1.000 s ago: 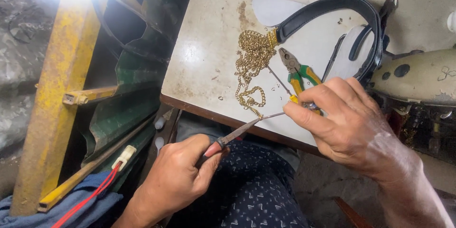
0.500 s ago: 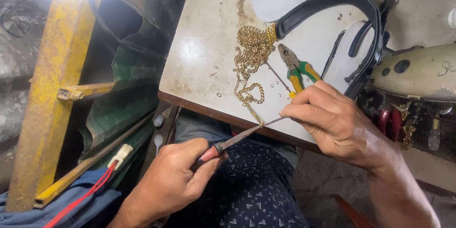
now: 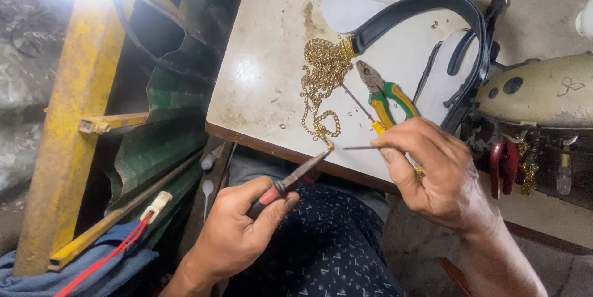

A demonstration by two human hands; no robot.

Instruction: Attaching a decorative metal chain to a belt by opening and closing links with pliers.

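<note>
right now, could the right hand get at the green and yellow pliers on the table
Probably yes. The right hand hovers just below the pliers, whose handles point toward it with nothing between them. But its fingers are pinching a thin metal pin, which it would need to release first.

Gold chain (image 3: pixel 322 80), upper centre; pliers (image 3: pixel 386 99) w/ green-yellow grips; black strap (image 3: pixel 426 9); off-white stained desk (image 3: pixel 259 87); navy cloth (image 3: pixel 333 241) w/ small white marks, bottom centre.

Chain (image 3: pixel 321 77), pliers (image 3: pixel 386 96) on table (image 3: pixel 259 87)
</note>
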